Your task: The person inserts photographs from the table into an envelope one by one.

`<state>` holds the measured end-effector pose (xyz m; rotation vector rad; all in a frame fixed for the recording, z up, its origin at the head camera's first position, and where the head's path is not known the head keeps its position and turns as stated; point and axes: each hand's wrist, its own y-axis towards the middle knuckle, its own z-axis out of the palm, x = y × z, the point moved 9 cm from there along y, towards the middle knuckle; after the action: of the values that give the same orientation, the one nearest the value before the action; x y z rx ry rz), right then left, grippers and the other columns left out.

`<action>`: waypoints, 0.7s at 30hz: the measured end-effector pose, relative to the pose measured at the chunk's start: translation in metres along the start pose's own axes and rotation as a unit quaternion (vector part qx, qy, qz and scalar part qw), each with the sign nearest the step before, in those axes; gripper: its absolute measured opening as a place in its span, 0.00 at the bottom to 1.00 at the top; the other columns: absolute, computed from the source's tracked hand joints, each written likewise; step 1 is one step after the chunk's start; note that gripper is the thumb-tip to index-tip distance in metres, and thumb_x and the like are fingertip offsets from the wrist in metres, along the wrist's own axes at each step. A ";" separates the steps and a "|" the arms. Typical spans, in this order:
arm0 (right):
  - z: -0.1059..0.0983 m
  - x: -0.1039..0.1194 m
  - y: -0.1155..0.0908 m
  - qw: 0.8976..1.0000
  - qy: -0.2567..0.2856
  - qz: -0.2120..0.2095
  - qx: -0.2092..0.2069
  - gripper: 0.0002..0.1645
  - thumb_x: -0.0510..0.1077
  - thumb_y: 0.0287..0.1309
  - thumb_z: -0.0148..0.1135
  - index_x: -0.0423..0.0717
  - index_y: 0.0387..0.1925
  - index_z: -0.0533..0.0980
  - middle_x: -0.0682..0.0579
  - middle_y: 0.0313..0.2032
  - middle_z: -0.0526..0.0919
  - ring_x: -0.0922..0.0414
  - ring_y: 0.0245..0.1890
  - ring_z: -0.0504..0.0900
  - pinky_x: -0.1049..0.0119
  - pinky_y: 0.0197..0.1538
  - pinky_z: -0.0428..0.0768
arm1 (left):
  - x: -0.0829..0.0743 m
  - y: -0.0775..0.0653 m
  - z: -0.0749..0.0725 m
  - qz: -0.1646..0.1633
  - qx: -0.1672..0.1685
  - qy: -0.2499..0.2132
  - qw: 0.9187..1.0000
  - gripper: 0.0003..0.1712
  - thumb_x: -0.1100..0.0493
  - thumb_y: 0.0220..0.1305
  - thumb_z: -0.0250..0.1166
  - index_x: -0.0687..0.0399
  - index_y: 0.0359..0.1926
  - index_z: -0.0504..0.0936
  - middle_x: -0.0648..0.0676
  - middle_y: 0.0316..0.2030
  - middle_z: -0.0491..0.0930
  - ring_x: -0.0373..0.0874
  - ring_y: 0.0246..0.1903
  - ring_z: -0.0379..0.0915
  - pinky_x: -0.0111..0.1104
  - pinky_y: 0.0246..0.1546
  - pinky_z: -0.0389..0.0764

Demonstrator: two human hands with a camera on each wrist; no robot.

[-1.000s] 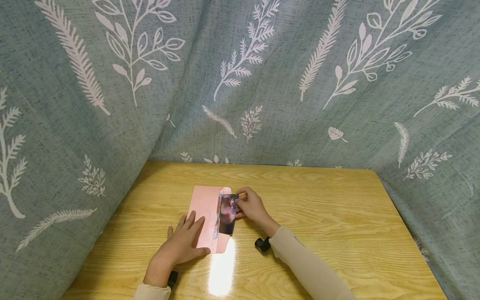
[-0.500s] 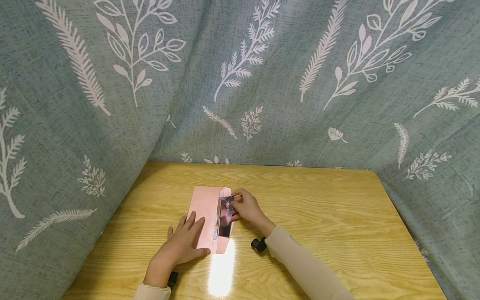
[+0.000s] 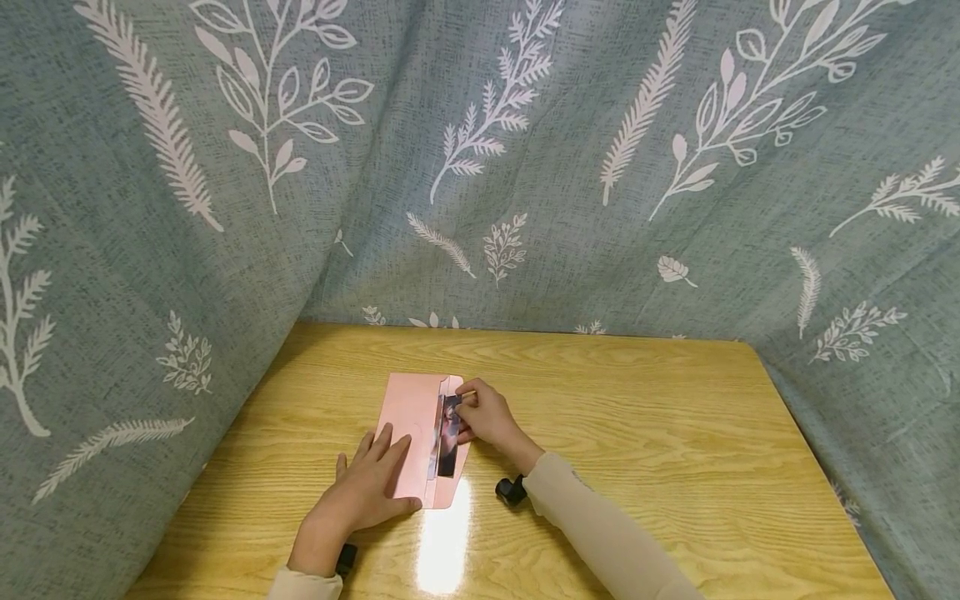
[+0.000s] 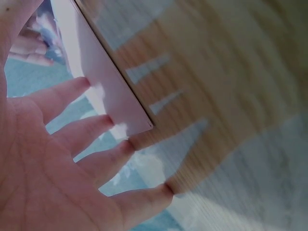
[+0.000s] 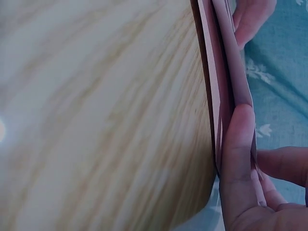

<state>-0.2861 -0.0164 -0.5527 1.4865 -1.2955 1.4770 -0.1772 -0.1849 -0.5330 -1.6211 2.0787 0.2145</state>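
A pink envelope (image 3: 405, 400) lies flat on the table with its flap (image 3: 456, 492) unfolded to the right. A dark, glossy photo (image 3: 447, 454) stands partly out of its mouth, the rest hidden inside. Beside the photo, a thin pale-blue picture strip (image 3: 433, 458) shows at the opening. My left hand (image 3: 360, 492) rests spread on the envelope's left part; in the left wrist view several fingertips (image 4: 108, 120) touch the envelope and table. My right hand (image 3: 491, 417) pinches the photo's outer edge between thumb and fingers, seen from the side in the right wrist view (image 5: 240, 144).
The wooden table (image 3: 637, 417) has a bright light reflection (image 3: 442, 542) in front of the envelope. A grey-green leaf-patterned cloth (image 3: 562, 250) hangs behind and along both sides. Black wrist cameras (image 3: 512, 492) sit at both wrists.
My right hand has moved left, sliding the photo further into the envelope, so a narrower part of it shows. The left hand and the envelope stay in place.
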 end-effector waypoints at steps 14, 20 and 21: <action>0.009 0.005 -0.002 1.000 -0.007 -0.001 0.006 0.15 0.27 0.67 0.54 0.34 0.54 0.71 0.43 0.33 0.81 0.53 0.17 0.82 0.59 0.21 0.84 | -0.001 0.000 0.000 0.000 -0.001 0.002 1.000 0.57 0.35 0.51 0.75 0.53 0.76 0.63 0.66 0.76 0.49 0.71 0.73 0.39 0.77 0.58 0.44; 0.010 0.003 -0.001 1.000 -0.015 0.008 0.005 0.15 0.28 0.68 0.55 0.35 0.55 0.72 0.45 0.33 0.82 0.54 0.17 0.81 0.60 0.21 0.84 | -0.001 0.000 0.000 -0.003 0.002 0.001 1.000 0.57 0.36 0.52 0.75 0.53 0.76 0.63 0.67 0.76 0.48 0.71 0.73 0.40 0.77 0.58 0.44; 0.010 0.003 -0.001 1.000 -0.016 0.009 0.006 0.15 0.28 0.68 0.55 0.35 0.55 0.72 0.45 0.33 0.82 0.54 0.17 0.81 0.60 0.22 0.84 | -0.001 0.000 -0.001 -0.004 0.002 0.001 1.000 0.57 0.36 0.52 0.76 0.54 0.76 0.63 0.67 0.76 0.49 0.71 0.73 0.40 0.77 0.58 0.44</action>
<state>-0.2825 -0.0262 -0.5510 1.5159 -1.3253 1.4804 -0.1769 -0.1842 -0.5320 -1.6263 2.0726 0.2058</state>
